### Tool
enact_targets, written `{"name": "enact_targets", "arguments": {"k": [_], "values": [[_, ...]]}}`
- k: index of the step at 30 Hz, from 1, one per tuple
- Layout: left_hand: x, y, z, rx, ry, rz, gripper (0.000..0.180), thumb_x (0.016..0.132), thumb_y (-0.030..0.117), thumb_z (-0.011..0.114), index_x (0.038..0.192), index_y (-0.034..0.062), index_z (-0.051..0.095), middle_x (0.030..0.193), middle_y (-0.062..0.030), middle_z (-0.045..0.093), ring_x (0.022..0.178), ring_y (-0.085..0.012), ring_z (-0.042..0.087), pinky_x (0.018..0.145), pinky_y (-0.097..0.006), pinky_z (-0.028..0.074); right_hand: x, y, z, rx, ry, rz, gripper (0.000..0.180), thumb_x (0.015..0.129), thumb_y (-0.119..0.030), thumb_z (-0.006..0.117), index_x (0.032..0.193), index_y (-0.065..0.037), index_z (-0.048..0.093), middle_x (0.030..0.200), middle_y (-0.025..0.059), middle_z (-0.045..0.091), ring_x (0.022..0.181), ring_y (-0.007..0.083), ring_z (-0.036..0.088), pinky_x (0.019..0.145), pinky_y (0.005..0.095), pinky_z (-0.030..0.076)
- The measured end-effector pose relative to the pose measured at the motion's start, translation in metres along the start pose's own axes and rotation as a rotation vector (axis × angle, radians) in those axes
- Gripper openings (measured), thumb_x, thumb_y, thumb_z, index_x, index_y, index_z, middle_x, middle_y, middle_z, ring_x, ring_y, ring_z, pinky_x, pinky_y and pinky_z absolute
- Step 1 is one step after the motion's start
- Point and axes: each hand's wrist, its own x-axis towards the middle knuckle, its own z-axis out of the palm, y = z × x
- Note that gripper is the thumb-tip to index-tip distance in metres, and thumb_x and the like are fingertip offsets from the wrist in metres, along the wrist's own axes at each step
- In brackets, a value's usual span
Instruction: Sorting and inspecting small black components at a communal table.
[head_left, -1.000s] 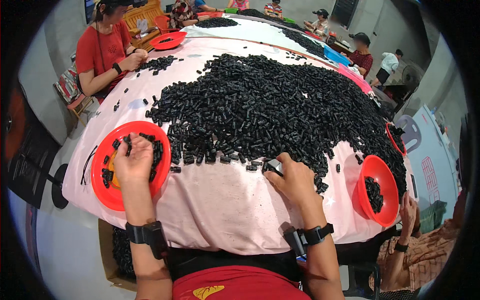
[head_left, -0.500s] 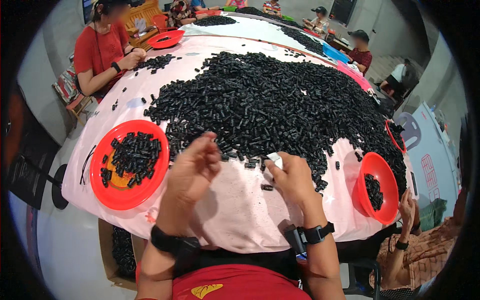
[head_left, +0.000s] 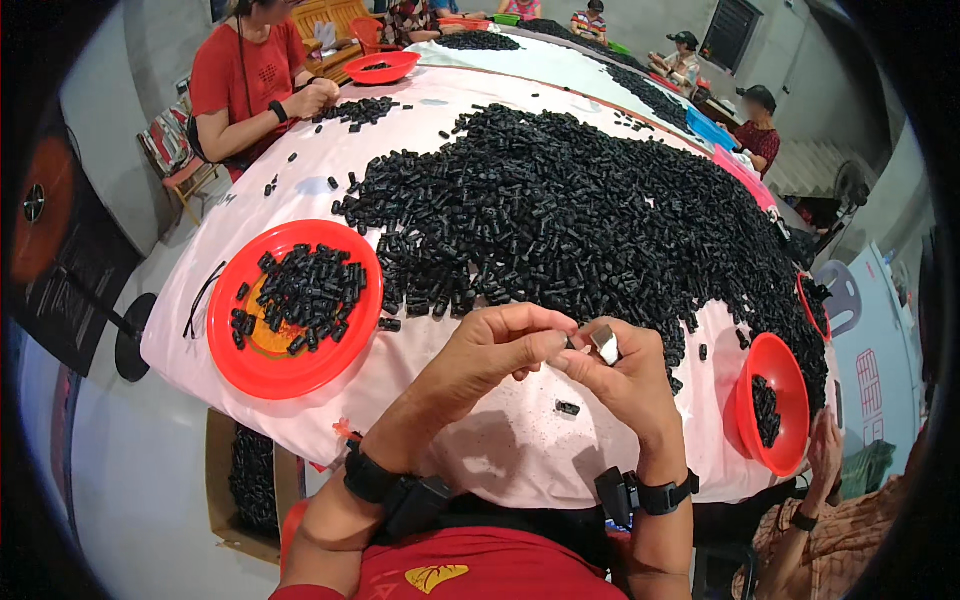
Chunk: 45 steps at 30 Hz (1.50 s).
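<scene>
My left hand (head_left: pixel 490 357) and my right hand (head_left: pixel 628 378) meet over the near part of the table, fingertips almost touching. A small black piece (head_left: pixel 571 344), mostly hidden by fingers, is pinched in the left. Between the right thumb and fingers sits a small flat grey piece with white wrapping (head_left: pixel 605 344), blade-like in shape. One loose black cylinder (head_left: pixel 567 408) lies on the cloth just below the hands. Beyond them spreads a large pile of short black cylinders (head_left: pixel 560 200).
A red plate (head_left: pixel 228 335) with black cylinders stands on the left, a red bowl (head_left: pixel 790 400) on the right. The pink cloth (head_left: pixel 430 440) covers the table. Below its left edge is a cardboard box (head_left: pixel 218 470) of black pieces. Co-workers sit around; one person's hand (head_left: pixel 825 450) is near the bowl.
My left hand has come down and right to meet the right hand, and now pinches a small black piece. The view has shifted, so the plate and pile appear further right.
</scene>
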Motion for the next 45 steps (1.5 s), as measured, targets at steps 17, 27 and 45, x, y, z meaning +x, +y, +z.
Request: {"name": "enact_targets", "arguments": {"k": [17,27,45], "values": [[-0.005,0.002,0.0,-0.288,0.04,-0.083,0.019,0.09,0.015,0.063,0.107,0.0047,0.062,0.086,0.0014,0.062,0.075,-0.0052,0.057,0.069,-0.02,0.046,-0.001,-0.009,-0.001,0.013,0.077,-0.053,0.02,0.081,-0.011,0.073,0.098,-0.001,0.068,0.076,0.0009,0.067,0.068,0.0047,0.058,0.06,0.0195,0.045],[-0.005,0.002,0.001,-0.268,0.017,-0.038,0.021,0.087,0.017,0.067,0.105,0.0067,0.061,0.086,0.004,0.061,0.071,-0.0024,0.054,0.066,-0.019,0.044,-0.001,-0.01,0.009,0.056,0.178,-0.148,0.018,0.084,-0.01,0.07,0.099,-0.001,0.068,0.078,0.0027,0.068,0.069,0.0055,0.059,0.061,0.0198,0.046],[-0.003,-0.008,0.003,-0.383,-0.034,-0.146,0.025,0.093,0.022,0.06,0.11,0.0036,0.06,0.089,-0.0016,0.064,0.075,-0.0052,0.058,0.071,-0.02,0.047,0.0,-0.007,0.005,0.106,0.181,-0.111,0.016,0.086,-0.012,0.068,0.095,0.0,0.069,0.075,0.0006,0.066,0.068,0.0048,0.057,0.061,0.0191,0.045]]}}
